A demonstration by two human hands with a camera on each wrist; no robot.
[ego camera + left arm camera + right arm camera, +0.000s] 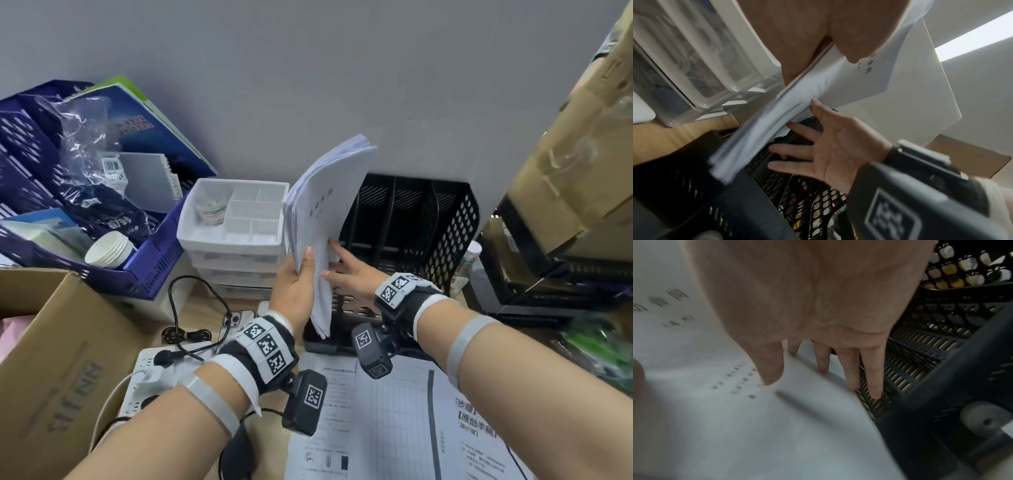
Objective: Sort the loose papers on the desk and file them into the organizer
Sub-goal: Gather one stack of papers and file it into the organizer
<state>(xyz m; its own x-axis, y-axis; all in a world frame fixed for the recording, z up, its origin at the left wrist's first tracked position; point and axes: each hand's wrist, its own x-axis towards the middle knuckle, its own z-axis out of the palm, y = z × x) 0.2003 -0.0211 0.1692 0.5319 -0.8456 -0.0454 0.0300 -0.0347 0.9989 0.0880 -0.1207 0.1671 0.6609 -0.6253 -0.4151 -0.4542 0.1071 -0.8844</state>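
A thick stack of white printed papers (325, 212) stands nearly upright over the left end of the black mesh organizer (411, 222). My left hand (301, 270) grips the stack's lower left edge, thumb on the front sheet. My right hand (342, 267) is open, with straight fingers touching the stack's lower right side. In the left wrist view the stack (760, 129) hangs just above the organizer (787, 194), with the right hand (828, 154) spread beside it. The right wrist view shows the fingers (851, 369) along the stack's (735, 418) edge above the organizer's dividers (920, 361). More loose sheets (394, 428) lie on the desk.
A white compartment tray on drawers (236, 212) stands left of the organizer. A blue basket (154, 267) full of clutter and a cardboard box (61, 359) fill the left. A power strip (154, 373), cables and a phone (236, 322) lie near my left wrist. Cardboard boxes (582, 154) on a black rack crowd the right.
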